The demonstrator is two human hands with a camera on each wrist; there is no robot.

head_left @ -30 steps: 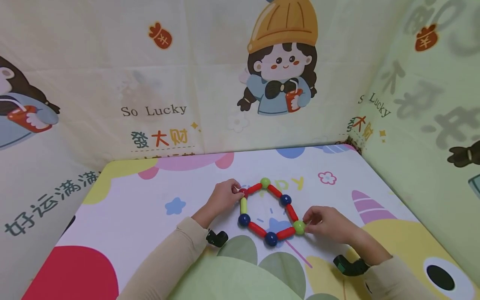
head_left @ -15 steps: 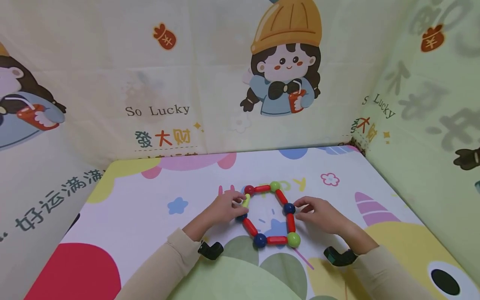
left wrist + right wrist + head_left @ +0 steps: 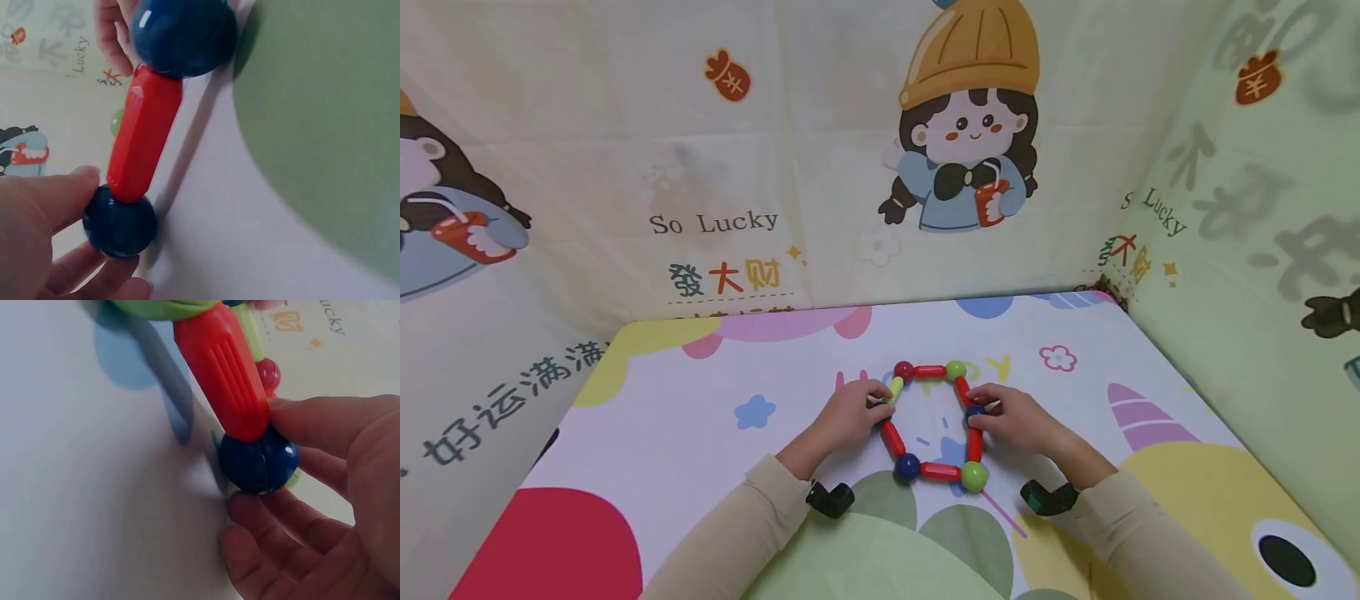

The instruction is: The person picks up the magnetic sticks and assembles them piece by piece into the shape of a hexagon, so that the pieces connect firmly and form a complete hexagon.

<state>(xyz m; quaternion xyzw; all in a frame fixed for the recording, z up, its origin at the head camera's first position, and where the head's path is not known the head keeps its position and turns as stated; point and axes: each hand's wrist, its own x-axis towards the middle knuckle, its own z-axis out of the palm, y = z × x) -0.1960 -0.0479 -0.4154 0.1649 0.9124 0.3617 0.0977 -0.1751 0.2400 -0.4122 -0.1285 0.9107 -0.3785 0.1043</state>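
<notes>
A closed ring of toy balls and rods, likely magnetic, lies on the printed table. My left hand [image 3: 848,414] grips the ring's left blue ball [image 3: 120,222], thumb on one side and fingers on the other. From that ball a red rod [image 3: 145,134] leads to the near blue ball [image 3: 907,467], and a yellow-green rod [image 3: 896,388] leads to the dark red ball [image 3: 904,371]. My right hand [image 3: 1018,421] pinches the right blue ball [image 3: 259,459]. Red rods join it to the far green ball [image 3: 956,369] and the near green ball [image 3: 973,477].
The white table [image 3: 677,433] carries colourful cartoon prints. Behind it and along the sides hang printed cloth walls [image 3: 820,167]. Each wrist wears a black device, such as the left one [image 3: 831,500].
The ring has turned and become more even in shape. My right hand left the near green ball and took hold of the right blue ball; my left hand went from the red ball to the left blue ball.
</notes>
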